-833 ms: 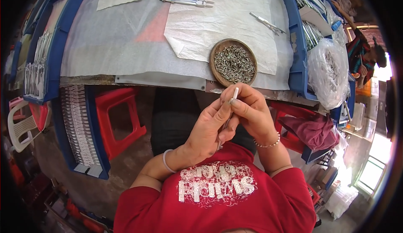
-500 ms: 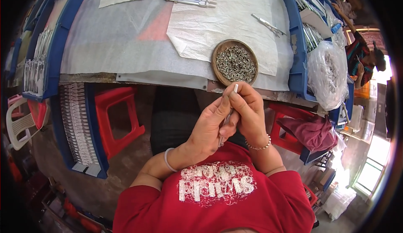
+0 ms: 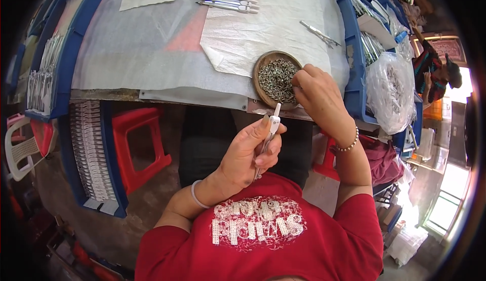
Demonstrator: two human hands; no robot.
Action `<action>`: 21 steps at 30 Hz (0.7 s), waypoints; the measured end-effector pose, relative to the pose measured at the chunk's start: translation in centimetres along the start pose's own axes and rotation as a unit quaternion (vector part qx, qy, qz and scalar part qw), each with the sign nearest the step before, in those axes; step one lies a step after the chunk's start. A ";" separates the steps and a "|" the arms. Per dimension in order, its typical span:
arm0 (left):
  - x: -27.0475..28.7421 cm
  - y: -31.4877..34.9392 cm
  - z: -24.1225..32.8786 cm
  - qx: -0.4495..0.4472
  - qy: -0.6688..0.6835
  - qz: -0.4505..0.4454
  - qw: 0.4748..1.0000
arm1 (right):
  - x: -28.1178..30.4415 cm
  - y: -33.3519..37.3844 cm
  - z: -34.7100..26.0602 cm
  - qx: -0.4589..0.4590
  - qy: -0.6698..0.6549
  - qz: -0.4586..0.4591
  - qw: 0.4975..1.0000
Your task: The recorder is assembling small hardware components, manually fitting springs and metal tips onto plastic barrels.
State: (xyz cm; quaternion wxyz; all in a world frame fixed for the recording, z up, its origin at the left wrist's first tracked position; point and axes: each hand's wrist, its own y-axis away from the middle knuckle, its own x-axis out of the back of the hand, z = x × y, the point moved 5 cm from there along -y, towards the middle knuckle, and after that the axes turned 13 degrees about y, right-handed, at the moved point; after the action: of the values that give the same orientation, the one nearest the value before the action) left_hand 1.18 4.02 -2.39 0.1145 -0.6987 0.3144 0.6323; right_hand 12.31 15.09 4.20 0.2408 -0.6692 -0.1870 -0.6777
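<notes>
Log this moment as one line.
left hand: holds white-ended metal tool | right hand: at wooden bowl, right side | bowl contents: small metal pieces

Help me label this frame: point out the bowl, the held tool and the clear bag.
Bowl (image 3: 256, 80): head view, on the left side of its rim.
Held tool (image 3: 275, 124): head view, on its white part.
Clear bag (image 3: 390, 96): head view, on its bulging middle.

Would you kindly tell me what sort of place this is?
Probably a small hand-assembly workshop: a wooden bowl of small metal parts, a row of slender metal tools, and a blue tray of lined-up pieces.
</notes>
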 end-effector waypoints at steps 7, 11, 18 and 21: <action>0.0 -0.1 0.6 -0.001 0.009 -0.011 1.000 | -0.2 -0.2 0.9 -0.027 -0.064 0.001 0.998; 0.1 -0.3 0.6 0.000 0.019 -0.013 1.000 | -0.2 -0.4 1.5 -0.049 -0.165 0.003 0.985; -0.1 -0.6 0.5 0.008 0.033 -0.022 0.999 | -2.4 -0.4 3.4 -0.185 -0.504 -0.037 0.843; 0.1 -0.6 0.6 0.009 0.037 -0.019 0.999 | -2.4 -0.4 3.6 -0.188 -0.537 -0.005 0.822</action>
State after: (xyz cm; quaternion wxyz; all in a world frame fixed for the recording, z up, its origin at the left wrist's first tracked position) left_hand 1.05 4.81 -2.71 0.1210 -0.7266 0.3106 0.6007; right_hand 15.01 17.70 2.01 -0.0313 -0.9586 -0.1588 -0.2345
